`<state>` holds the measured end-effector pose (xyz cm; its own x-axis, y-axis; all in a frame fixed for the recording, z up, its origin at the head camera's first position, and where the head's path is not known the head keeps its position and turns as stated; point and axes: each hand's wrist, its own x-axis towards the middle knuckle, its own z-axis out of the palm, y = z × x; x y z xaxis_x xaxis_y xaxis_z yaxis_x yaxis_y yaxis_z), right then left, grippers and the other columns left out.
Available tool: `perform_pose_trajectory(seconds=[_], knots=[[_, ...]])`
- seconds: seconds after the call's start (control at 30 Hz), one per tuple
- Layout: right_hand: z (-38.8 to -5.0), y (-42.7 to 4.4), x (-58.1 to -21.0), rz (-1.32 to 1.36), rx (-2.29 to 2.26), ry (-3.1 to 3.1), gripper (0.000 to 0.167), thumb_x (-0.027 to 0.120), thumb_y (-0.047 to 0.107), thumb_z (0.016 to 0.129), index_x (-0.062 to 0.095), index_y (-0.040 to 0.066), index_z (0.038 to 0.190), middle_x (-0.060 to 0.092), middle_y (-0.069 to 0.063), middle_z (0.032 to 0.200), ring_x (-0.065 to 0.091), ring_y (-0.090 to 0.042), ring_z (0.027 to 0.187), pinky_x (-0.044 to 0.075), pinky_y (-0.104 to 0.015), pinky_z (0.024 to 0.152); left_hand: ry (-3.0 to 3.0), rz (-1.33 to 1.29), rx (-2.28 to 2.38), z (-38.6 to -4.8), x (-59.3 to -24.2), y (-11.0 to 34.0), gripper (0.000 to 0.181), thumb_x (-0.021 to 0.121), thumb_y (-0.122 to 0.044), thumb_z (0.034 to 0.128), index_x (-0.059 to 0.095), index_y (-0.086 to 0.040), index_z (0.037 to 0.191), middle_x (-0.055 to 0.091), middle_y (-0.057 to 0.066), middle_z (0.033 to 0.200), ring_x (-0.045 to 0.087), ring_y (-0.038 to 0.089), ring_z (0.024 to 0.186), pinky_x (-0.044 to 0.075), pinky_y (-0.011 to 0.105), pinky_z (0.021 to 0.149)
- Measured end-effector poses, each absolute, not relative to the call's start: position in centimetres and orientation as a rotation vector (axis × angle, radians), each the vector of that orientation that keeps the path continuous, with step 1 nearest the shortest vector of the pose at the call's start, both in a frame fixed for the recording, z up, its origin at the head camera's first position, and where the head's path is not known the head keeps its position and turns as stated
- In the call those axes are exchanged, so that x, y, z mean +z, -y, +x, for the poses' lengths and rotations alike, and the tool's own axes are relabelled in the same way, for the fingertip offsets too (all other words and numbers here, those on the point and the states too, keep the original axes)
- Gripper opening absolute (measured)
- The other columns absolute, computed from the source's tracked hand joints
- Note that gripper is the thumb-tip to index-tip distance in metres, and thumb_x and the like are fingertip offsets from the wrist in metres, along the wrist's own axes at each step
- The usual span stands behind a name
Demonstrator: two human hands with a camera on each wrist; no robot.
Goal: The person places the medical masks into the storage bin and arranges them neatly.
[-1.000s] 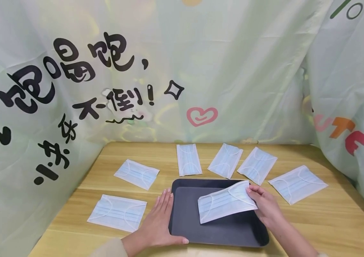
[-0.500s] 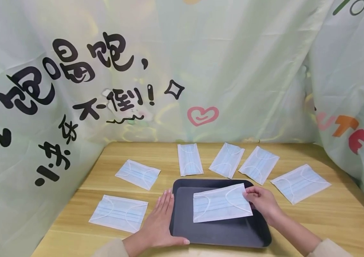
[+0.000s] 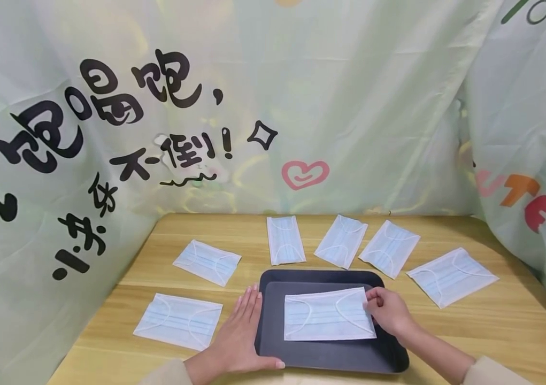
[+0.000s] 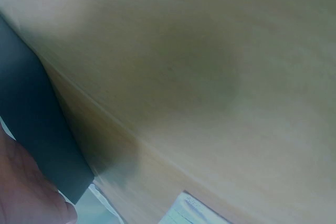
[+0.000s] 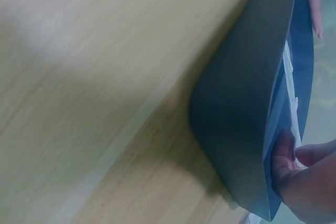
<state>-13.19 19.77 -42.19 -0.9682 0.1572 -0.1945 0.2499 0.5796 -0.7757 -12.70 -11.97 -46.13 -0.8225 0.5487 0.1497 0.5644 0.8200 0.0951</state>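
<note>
Head view: we list one wooden table (image 3: 109, 353), with a dark grey tray (image 3: 321, 361) set on its near part, well apart from the left and right table edges. One left hand (image 3: 239, 337), fingers straight and thumb spread wide, rests along the tray's left side, thumb at the near left corner. One right hand (image 3: 390, 313), thumb and fingers drawn narrow, pinches the right end of the held mask (image 3: 325, 315), pale blue with white ear loops, lengthwise over the tray's interior; whether it touches the tray floor, we cannot tell. Six further masks lie on the table: a near-left mask (image 3: 178, 321) and a far-left mask (image 3: 207, 262) toward the left edge; a first back mask (image 3: 286, 240), a second back mask (image 3: 341, 241) and a third back mask (image 3: 390, 248) by the back edge; a right mask (image 3: 453, 277) toward the right edge. Behind the table we note a pale backdrop (image 3: 374, 107) with black lettering and a pink heart. Left wrist view: we record the tray's outer wall, part of the left hand at lower left, and a mask corner on the table at the bottom. Right wrist view: we find the right hand's thumb and fingers inside the tray rim, on the held mask's white edge.
</note>
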Motion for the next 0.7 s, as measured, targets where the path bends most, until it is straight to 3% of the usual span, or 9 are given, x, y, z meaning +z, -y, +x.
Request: perform_pose_trajectory(seconds=[0.3,0.5,0.7], knots=[[-12.68,-19.83,-42.88,0.194,-1.149,-2.855,0.021,0.059,-0.004,0.081,0.054,-0.014,0.099,0.051,-0.004,0.063,0.051,-0.013,0.053,0.046,-0.024,0.048,2.782,-0.918,-0.180,-12.77,-46.52,12.06,0.126,0.035,-0.091,0.0639,0.025,0.007,0.142,0.022,0.024,0.151,0.024,0.037,0.139,-0.021,0.018,0.110],[-12.63,-20.04,-42.80,0.087,-0.995,-2.960,0.032,0.062,-0.002,0.079,0.054,-0.018,0.105,0.054,-0.003,0.064,0.048,-0.013,0.059,0.040,-0.023,0.051,2.797,-0.914,-0.193,-12.71,-46.44,12.03,0.125,0.036,-0.091,0.0642,0.025,0.007,0.142,0.021,0.023,0.151,0.023,0.036,0.140,-0.020,0.017,0.110],[-12.78,-20.02,-42.07,0.022,-0.918,-2.971,0.034,0.063,0.000,0.080,0.054,-0.016,0.108,0.059,-0.004,0.066,0.051,-0.012,0.059,0.044,-0.024,0.051,2.824,-0.898,-0.173,-12.70,-46.27,12.02,0.126,0.038,-0.090,0.0638,0.024,0.006,0.143,0.021,0.023,0.152,0.022,0.035,0.141,-0.019,0.017,0.109]])
